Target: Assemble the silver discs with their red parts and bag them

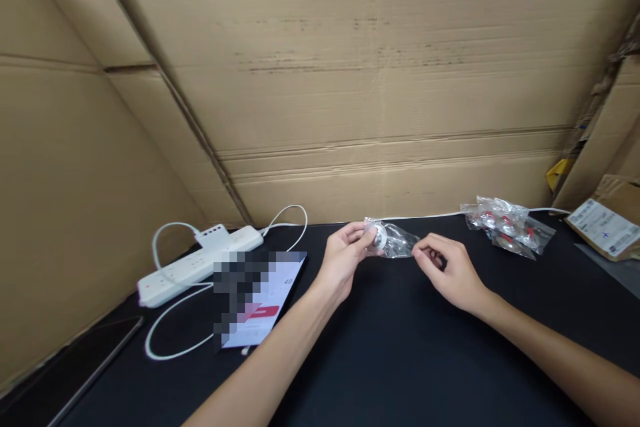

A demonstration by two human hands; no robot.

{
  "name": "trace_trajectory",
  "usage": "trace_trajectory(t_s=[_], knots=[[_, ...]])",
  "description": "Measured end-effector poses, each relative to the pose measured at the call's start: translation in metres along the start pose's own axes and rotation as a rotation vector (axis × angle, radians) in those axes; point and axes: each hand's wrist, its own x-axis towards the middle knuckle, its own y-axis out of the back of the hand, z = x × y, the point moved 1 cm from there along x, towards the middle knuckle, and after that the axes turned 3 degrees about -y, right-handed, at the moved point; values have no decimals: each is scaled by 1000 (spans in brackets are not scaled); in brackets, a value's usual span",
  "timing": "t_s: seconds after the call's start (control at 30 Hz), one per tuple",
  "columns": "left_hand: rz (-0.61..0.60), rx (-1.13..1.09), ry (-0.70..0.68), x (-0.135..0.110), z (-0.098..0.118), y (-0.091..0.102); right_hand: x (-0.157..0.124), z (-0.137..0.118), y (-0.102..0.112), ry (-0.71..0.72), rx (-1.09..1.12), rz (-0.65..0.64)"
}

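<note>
My left hand [349,255] is closed around one end of a clear plastic bag [400,243]. Inside it, under my left thumb, is a small round white and silver item [381,237] whose kind I cannot make out. My right hand [447,267] pinches the other end of the bag between thumb and fingertips, so the plastic stretches between both hands above the black table [400,360]. To the right of my right hand lies a pile of similar clear bags [507,227] holding round silver and red pieces.
At left is a white power strip [200,263] with looping white cables [150,330]. A tablet [265,300] with a lit, partly blurred screen lies beside it. A dark flat device [75,373] sits at the left edge, a labelled package [607,227] at right. Cardboard walls [375,100] enclose the table.
</note>
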Motion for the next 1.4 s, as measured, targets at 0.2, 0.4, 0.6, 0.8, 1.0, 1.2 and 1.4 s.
trace_trajectory(t_s=[0.2,0.4,0.6,0.8,1.0,1.2,1.4], knots=[[-23,253,-197,-6,0,-8,-1,8,-12,-439,469,-44],[-1,348,-263,-11,0,-12,-6,0,-17,-607,639,38],[-60,-12,-49,-11,-4,-16,-4,-1,-16,-584,629,195],[-37,-65,11,-10,-6,-12,-2,4,-12,-570,894,65],[-56,-54,24,-13,-11,-15,-3,6,-14,-596,883,60],[-104,-61,9,-14,-9,-18,-2,1,-14,-631,908,115],[-184,-148,52,-17,-13,-19,-3,3,-15,-665,892,160]])
